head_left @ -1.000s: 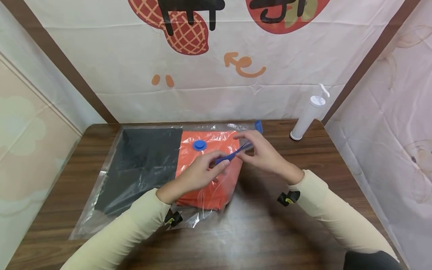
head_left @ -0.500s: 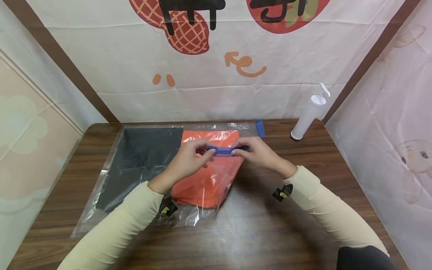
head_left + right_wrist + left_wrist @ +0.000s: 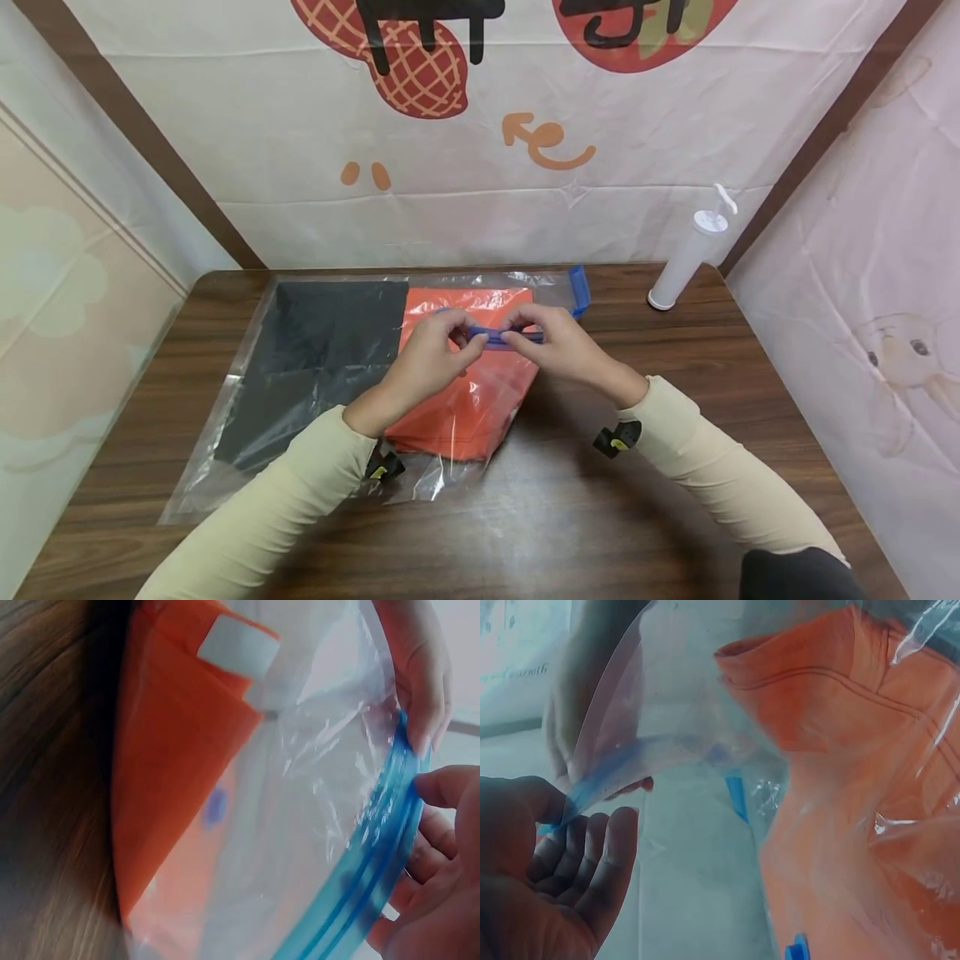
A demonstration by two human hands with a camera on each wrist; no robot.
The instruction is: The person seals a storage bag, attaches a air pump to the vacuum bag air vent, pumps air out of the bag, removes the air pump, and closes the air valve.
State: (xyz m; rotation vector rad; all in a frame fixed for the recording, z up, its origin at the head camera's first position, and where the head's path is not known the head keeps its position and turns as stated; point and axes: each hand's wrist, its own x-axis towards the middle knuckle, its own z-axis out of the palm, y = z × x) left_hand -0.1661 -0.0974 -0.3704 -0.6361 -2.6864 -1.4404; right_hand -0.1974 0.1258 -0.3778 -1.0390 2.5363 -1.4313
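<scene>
A clear plastic storage bag (image 3: 420, 483) lies on the table with a folded dark cloth (image 3: 322, 350) and an orange garment (image 3: 480, 400) inside. Its open end, edged by a blue zip strip (image 3: 367, 847), is lifted over the orange garment. My left hand (image 3: 427, 354) pinches this strip between thumb and fingers. Close beside it, my right hand (image 3: 558, 342) pinches the same strip. In the left wrist view the strip curves away from the left hand (image 3: 547, 877). A blue valve cap (image 3: 799, 949) shows at that view's lower edge; in the head view the left hand mostly hides it.
A white hand pump (image 3: 682, 262) stands at the table's back right. The blue end of the bag's zip (image 3: 578, 289) sticks out at the back right corner. Printed cloth walls (image 3: 465, 225) rise behind and on both sides of the wooden table (image 3: 585, 517).
The zip strip went from slanted to level between my hands. My hands have drawn closer together along it, the right moving left, and both still pinch it.
</scene>
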